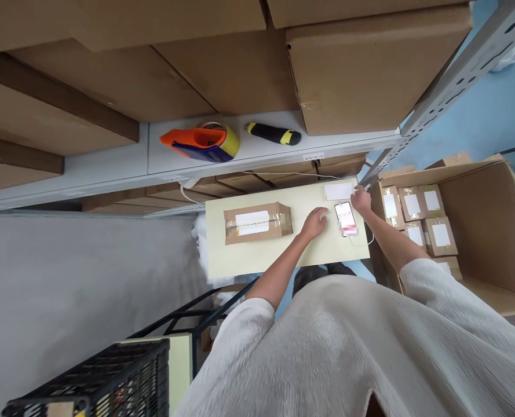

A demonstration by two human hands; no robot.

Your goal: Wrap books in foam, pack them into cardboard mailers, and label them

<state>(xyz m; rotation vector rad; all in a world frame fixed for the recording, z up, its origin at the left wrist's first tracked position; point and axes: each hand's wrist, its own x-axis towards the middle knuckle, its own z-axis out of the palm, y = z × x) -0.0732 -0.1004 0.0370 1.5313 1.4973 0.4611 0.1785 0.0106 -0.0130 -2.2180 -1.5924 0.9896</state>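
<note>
My left hand (314, 223) rests on the pale yellow table (248, 263), just left of a phone, with its fingers apart and nothing in them. The phone (346, 219) lies face up with its screen lit and a white cable attached. Above the phone is a white paper label (339, 191). At its right end, the fingers of my right hand (361, 200) are closed on the label's edge. Further left on the table lies a taped cardboard box (258, 223) with a white label on top.
An orange and blue tape dispenser (203, 142) and a black and yellow utility knife (274, 134) lie on the grey shelf (257, 155), among large cartons (370, 69). Right of the table, an open carton (478, 226) holds several labelled boxes. A black crate (127, 376) stands lower left.
</note>
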